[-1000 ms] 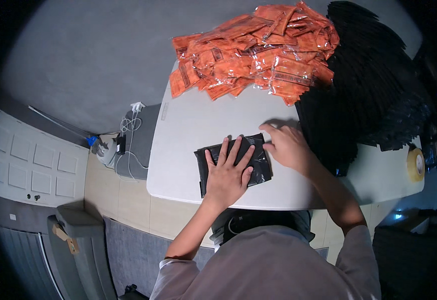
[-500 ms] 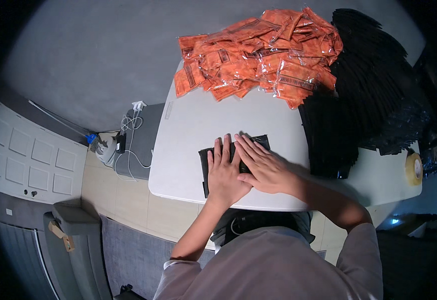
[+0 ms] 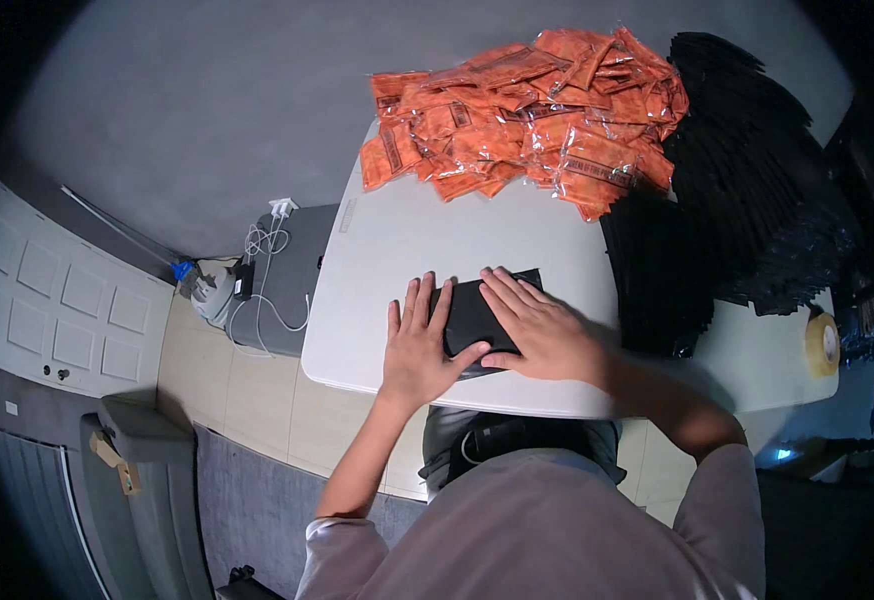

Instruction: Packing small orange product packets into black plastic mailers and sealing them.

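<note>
A flat black plastic packet [image 3: 473, 318] lies on the white table [image 3: 357, 300] close to its front edge. Over the packet's left edge rests my left hand [image 3: 421, 345], its fingers stretched out and slightly spread. My right hand [image 3: 535, 335] lies flat across the packet's right part, fingers extended. The two thumbs nearly meet at the packet's near side. Between the hands the black surface shows smooth; its outer edges are partly covered by my palms.
A heap of orange clear-wrapped packets [image 3: 517, 120] covers the table's far side. Fanned stacks of black plastic bags [image 3: 747, 180] fill the right side. A roll of yellowish tape [image 3: 821, 345] stands at the right edge. White cables [image 3: 269, 250] lie on a grey surface at left.
My left hand has slid leftward off the packet's middle, apart from the right hand, so more of the black surface shows. My right hand stays nearly in place.
</note>
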{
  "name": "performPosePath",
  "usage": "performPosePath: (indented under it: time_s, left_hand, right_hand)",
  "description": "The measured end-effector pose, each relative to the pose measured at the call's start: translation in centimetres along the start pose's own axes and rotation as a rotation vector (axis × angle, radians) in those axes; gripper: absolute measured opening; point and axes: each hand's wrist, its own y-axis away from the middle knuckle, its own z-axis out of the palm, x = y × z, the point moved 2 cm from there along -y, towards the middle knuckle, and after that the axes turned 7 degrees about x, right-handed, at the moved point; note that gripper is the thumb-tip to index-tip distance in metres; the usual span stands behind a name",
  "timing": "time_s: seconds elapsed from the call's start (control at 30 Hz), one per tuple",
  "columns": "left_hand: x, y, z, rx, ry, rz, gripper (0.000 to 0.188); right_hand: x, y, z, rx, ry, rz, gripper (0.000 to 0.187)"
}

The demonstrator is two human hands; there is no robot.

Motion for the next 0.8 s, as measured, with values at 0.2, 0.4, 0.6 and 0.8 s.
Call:
performPosePath:
  time_s: [0.2, 0.4, 0.6, 0.8]
  left_hand:
    - [0.7, -2.0, -1.3, 0.136, 0.181, 0.115, 0.069]
    - [2.3, -3.4, -0.4, 0.098, 0.089, 0.013, 0.045]
    - [1.6, -3.1, 0.6, 0.124, 0.416, -0.096, 0.024]
    - [1.3, -2.3, 1.1, 0.183, 1.020, -0.371, 0.025]
  right_hand:
    - [1.9, -0.7, -1.1, -0.107, -0.176, -0.087, 0.091]
    - [3.0, -0.9, -3.0, -0.046, -0.131, 0.019, 0.068]
    - [4.4, -0.2, -1.7, 0.312, -0.216, 0.389, 0.046]
    - [7.0, -2.7, -0.9, 0.114, -0.506, 0.478, 0.032]
